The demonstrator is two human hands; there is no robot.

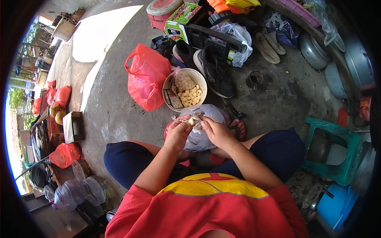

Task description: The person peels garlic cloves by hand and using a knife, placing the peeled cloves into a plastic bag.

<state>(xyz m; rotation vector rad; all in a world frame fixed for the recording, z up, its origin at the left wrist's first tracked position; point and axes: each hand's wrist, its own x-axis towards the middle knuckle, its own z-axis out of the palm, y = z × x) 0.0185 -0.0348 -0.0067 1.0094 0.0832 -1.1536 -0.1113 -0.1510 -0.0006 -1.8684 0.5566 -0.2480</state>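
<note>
My left hand (pixel 178 135) pinches a pale clove, apparently garlic (pixel 191 121), between thumb and fingers. Bits of papery skin stick out around it. Close by on the right, the bent fingers of my right hand (pixel 216 131) reach towards the clove; whether they grip some skin is hidden. Both hands are above a white translucent plastic bag (pixel 198 142) between my feet, with pale papery scraps at its mouth. Just beyond stands a round cream bowl (pixel 204 84). Peeled cloves (pixel 190 96) lie in it, beside a knotted clear bag of small pale round pieces (pixel 183 81) and a printed packet (pixel 173 99).
A red plastic bag (pixel 148 77) stands left of the bowl, dark sneakers (pixel 215 73) right of it. A black-handled tool (pixel 233 107) lies on the concrete near my right foot. Farther right are a glass (pixel 254 79), a green plastic stool (pixel 309 142) and metal pots (pixel 314 52).
</note>
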